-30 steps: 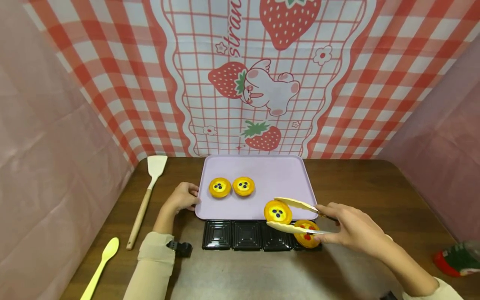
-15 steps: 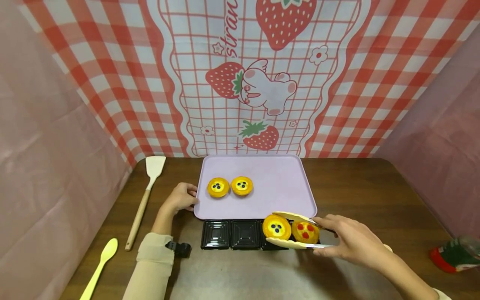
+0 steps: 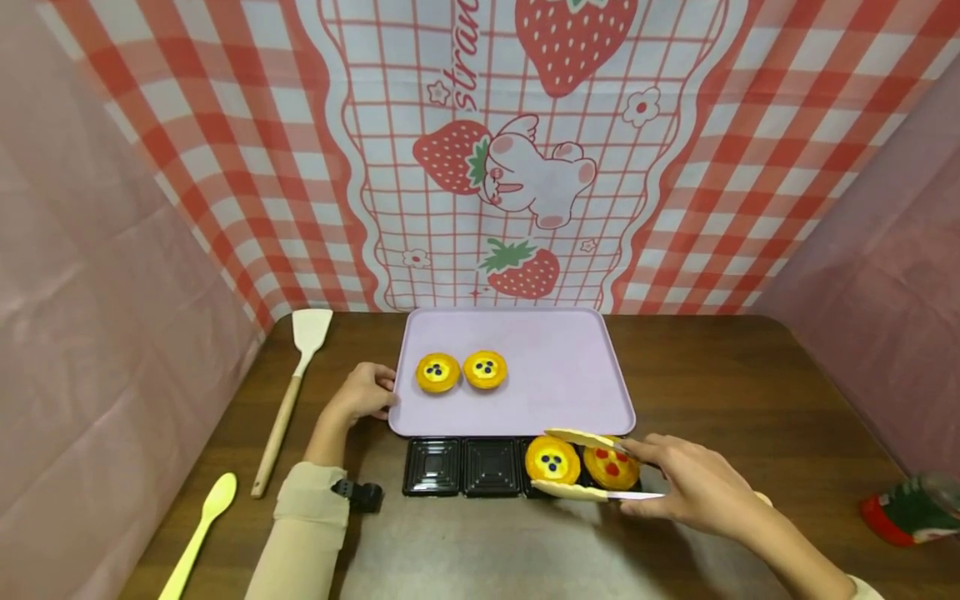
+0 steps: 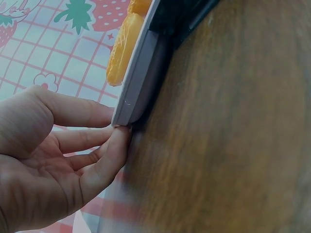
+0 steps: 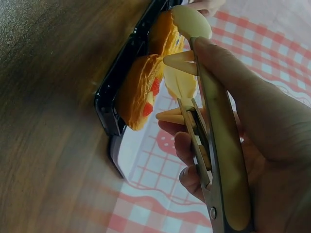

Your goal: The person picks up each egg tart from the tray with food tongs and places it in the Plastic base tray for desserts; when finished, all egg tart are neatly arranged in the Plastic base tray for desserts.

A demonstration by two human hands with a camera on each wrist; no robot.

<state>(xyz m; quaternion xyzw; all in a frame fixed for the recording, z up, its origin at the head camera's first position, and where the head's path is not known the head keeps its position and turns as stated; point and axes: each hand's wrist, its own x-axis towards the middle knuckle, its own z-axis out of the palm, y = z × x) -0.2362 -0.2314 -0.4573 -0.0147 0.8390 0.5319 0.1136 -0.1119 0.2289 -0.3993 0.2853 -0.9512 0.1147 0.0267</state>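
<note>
My right hand grips a pair of tongs with cream-coloured tips. The tips lie on either side of a blueberry-topped egg tart sitting in the third compartment from the left of a black plastic tray. In the rightmost compartment is a tart with red topping, partly covered by the tongs. Behind the black tray lies a lilac tray, bearing two more blueberry tarts on its left half. My left hand pinches the rim at the lilac tray's left end.
A white spatula with a wooden handle lies on the left of the brown table, with a yellow spoon nearer me. A green and red jar stands at the far right. A checked strawberry cloth hangs behind the table.
The tongs have brought the blueberry tart from the lilac tray's front edge down into the black tray's third compartment. My left hand stays at the lilac tray's edge.
</note>
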